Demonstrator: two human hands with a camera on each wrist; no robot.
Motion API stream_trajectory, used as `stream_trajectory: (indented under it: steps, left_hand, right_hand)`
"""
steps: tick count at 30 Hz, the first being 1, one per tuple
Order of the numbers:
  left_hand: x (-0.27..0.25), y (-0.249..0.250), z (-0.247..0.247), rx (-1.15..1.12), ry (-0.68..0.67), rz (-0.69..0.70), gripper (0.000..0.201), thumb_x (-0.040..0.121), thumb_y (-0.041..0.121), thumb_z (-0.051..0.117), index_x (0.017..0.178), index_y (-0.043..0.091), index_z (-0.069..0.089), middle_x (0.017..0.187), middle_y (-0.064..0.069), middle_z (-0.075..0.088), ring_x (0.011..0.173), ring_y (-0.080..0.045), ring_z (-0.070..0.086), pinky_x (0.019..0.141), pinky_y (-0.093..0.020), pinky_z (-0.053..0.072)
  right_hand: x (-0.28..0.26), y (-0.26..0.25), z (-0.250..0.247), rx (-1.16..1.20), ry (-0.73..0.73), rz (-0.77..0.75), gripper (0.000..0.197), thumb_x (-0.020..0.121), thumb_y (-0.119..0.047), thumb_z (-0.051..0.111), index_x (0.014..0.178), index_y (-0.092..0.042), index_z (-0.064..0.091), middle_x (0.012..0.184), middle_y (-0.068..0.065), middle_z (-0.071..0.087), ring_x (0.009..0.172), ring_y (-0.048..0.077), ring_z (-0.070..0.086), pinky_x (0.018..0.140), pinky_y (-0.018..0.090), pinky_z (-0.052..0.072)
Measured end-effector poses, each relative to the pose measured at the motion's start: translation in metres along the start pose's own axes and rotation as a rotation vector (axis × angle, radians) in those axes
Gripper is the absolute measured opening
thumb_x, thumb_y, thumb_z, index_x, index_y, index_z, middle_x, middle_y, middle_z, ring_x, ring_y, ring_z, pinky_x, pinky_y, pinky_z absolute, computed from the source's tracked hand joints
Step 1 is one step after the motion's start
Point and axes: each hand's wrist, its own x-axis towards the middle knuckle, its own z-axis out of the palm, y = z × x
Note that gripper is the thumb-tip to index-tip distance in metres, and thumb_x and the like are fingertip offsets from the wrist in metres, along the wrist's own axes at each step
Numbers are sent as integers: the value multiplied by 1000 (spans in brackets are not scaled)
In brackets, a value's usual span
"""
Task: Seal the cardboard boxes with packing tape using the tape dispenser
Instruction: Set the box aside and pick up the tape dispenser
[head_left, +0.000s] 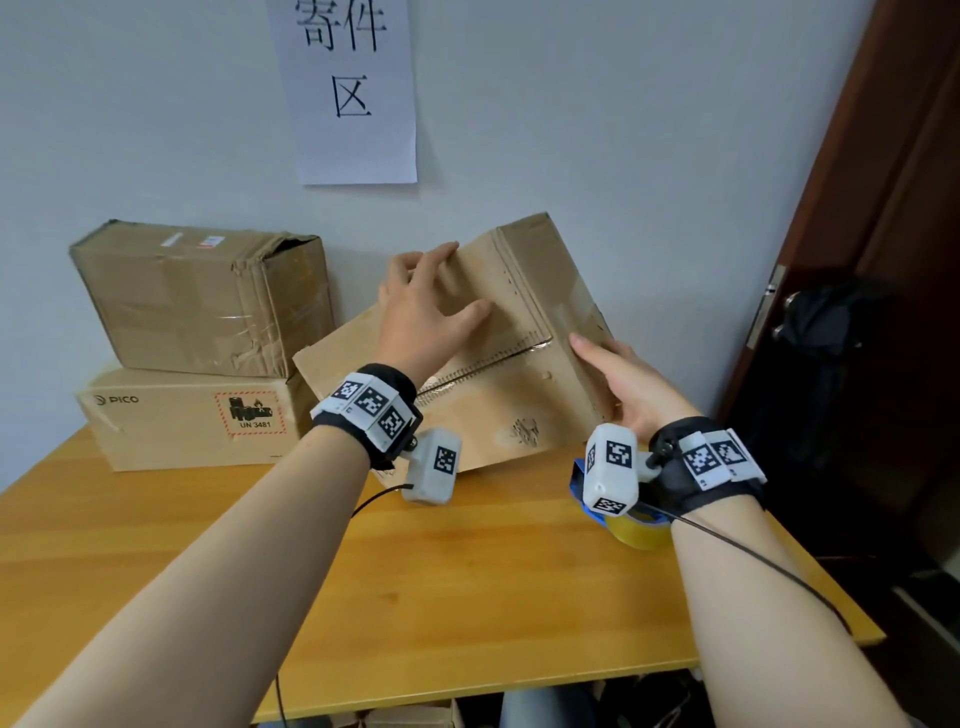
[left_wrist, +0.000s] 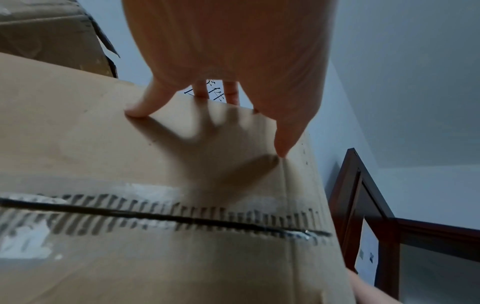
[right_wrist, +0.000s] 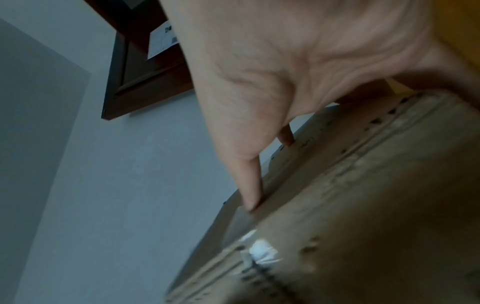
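Tilting the cardboard box (head_left: 498, 395) on the worktop (head_left: 467, 571), I press my flat, straight-fingered left hand (head_left: 431, 306) above its untaped seam (left_wrist: 166, 218) and cup its right end with my right hand (head_left: 623, 379), the tape dispenser (head_left: 623, 519) lying just beneath that wrist.

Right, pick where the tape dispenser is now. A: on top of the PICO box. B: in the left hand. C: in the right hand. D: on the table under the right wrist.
D: the tape dispenser lies on the table beneath the right wrist, while both hands, left hand and right hand, hold the tilted box.
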Motion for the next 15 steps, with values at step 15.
stream_trajectory:
  steps: [15]
  left_hand:
    - [-31,1,50,39,-210,-47,48,79,44,77,121,28,62,132,-2,36,137,-22,30,107,-22,24]
  right_hand:
    - [-2,2,20,-174,-37,-70,30,85,-37,75,111,-35,60,117,-1,62,101,30,66,70,51,60]
